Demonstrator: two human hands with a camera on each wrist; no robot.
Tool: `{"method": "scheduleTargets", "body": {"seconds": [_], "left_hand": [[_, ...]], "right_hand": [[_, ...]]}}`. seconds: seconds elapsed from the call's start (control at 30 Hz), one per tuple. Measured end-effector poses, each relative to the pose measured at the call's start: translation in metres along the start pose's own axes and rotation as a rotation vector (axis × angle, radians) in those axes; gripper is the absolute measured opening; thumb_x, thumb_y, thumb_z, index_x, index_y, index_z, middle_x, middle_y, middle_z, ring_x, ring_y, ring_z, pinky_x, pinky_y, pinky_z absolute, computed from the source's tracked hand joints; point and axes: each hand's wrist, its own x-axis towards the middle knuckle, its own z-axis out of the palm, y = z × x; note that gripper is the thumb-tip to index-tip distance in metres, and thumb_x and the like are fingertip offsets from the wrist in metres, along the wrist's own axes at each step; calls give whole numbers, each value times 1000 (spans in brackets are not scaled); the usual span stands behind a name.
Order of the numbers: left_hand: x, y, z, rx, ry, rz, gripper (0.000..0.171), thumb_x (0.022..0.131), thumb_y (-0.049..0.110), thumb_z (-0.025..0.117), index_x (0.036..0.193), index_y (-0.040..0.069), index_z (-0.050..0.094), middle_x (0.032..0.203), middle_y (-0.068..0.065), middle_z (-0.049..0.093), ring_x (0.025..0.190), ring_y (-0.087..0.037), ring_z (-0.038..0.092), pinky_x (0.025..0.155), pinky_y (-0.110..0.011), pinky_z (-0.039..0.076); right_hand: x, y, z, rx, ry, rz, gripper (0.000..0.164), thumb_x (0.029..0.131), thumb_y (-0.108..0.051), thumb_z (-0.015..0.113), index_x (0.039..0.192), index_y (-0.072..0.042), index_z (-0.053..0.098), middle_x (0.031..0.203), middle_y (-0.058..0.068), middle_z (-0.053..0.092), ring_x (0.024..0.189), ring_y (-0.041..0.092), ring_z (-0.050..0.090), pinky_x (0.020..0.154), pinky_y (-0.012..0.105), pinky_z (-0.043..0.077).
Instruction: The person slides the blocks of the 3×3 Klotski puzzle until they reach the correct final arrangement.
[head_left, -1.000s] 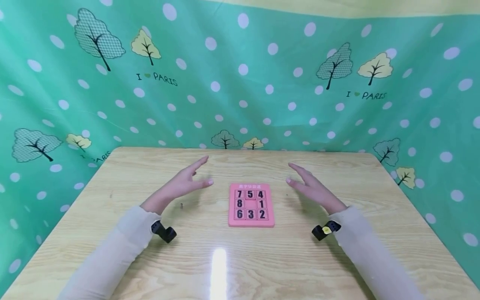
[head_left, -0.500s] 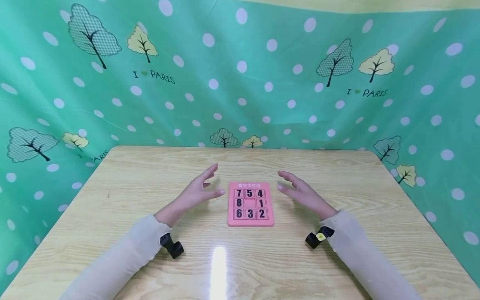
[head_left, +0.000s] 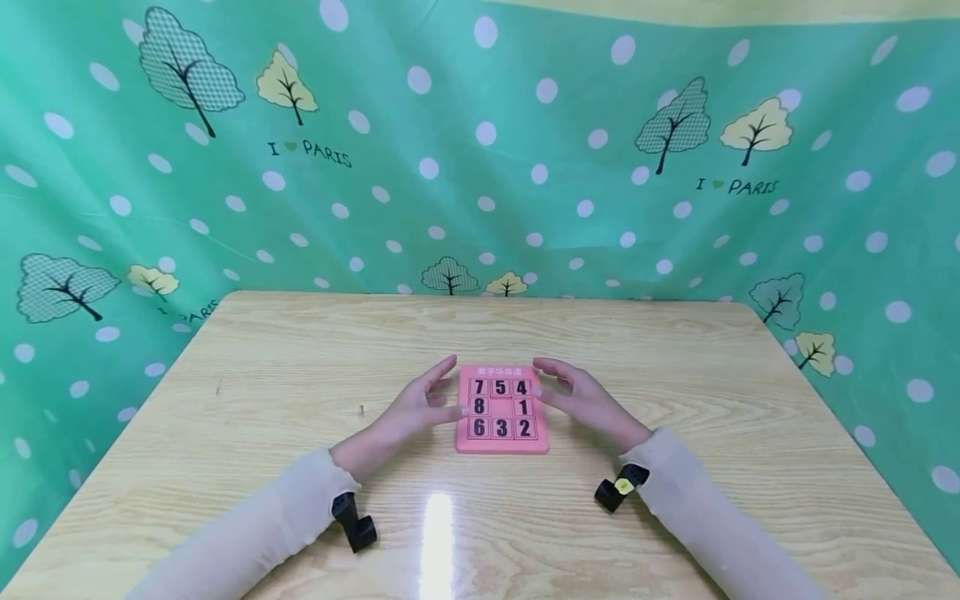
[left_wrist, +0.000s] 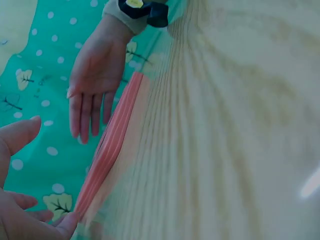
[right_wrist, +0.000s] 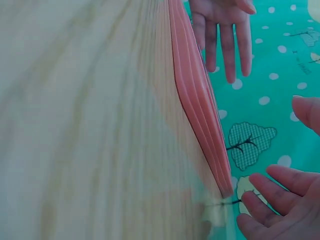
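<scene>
A pink number slide puzzle (head_left: 502,446) lies flat on the wooden table, its black-numbered tiles reading 7 5 4, 8 gap 1, 6 3 2. My left hand (head_left: 408,410) is at its left side, thumb overlapping the frame near the 8. On the opposite side is my right hand (head_left: 588,408), its thumb over the edge by the 4. Both hands have relaxed, spread fingers and grip nothing. In the left wrist view a fingertip of the left hand (left_wrist: 30,215) is right at the puzzle's near corner. The right wrist view shows the right hand (right_wrist: 280,200) beside the puzzle's end.
The puzzle rests on a light wooden table (head_left: 300,350). Behind and around it hangs a green dotted curtain (head_left: 480,192) with printed trees. Each wrist wears a small black camera, one on the left (head_left: 354,523) and one on the right (head_left: 621,487).
Both hands have moved inward and slightly nearer the person, from well apart at either side to the puzzle's edges. The puzzle and its tiles stay as they were.
</scene>
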Motion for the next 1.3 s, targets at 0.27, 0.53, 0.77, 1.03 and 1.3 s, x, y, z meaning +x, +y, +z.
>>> {"method": "scheduleTargets", "body": {"seconds": [0.27,0.53,0.77,1.03,1.3], "left_hand": [[0,-7,11,-49,50,-55,97,72,3,76,151,15,20,149,-22,29,133,-39,35,109,-44,33],[2,-13,13,-23,3,7,102,69,-1,75,151,10,17,151,-16,28,136,-33,31,112,-42,28],[3,-20,9,29,-68,55,105,69,3,78,152,12,14,156,-9,20,138,-32,29,114,-42,23],[1,-22,6,113,-119,48,108,69,4,80,152,13,12,157,-7,14,139,-31,27,114,-39,22],[3,-21,5,157,-146,88,107,68,1,79,151,6,11,157,-11,12,139,-29,26,114,-36,20]], "right_hand": [[3,-3,11,117,15,73,58,88,-23,65,139,-7,44,141,10,47,135,29,35,114,50,21],[1,-20,14,162,0,54,54,88,-8,63,137,3,43,139,20,47,133,35,37,113,52,21],[2,-31,16,164,6,63,58,84,-6,67,137,2,44,136,20,50,128,35,43,111,50,27],[11,-17,18,148,21,63,60,79,-3,70,135,0,47,134,17,52,127,32,44,111,46,28],[23,10,26,99,44,39,55,78,-8,74,130,-7,55,131,9,57,128,26,42,113,44,25]]}}
